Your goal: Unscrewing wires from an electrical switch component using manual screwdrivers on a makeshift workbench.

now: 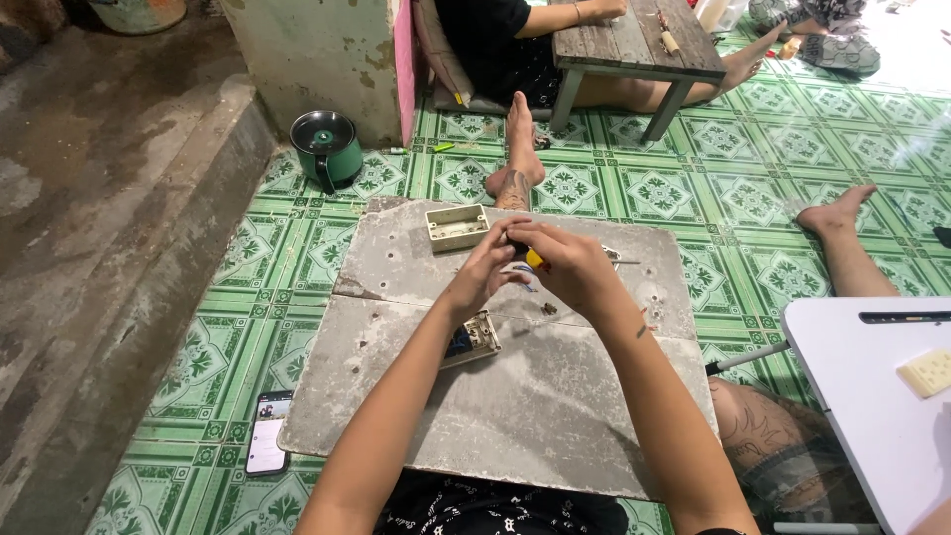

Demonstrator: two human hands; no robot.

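Over a grey slab [555,396] on green patterned floor tiles [733,188] | left hand [482,274] and right hand [570,267] meet, fingers closed on a yellow-handled tool [534,260] | tool mostly hidden, axis unclear | beige box [457,227] just beyond.

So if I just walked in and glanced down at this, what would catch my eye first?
Probably the two hands meeting over the middle of the grey board: the left hand and right hand pinch a small yellow-handled tool between them. Just beyond lies an open cream plastic box, and a switch-like part sits under the left forearm. All around, the bright green patterned floor tiles stand out, with a green lidded pot by the wall.
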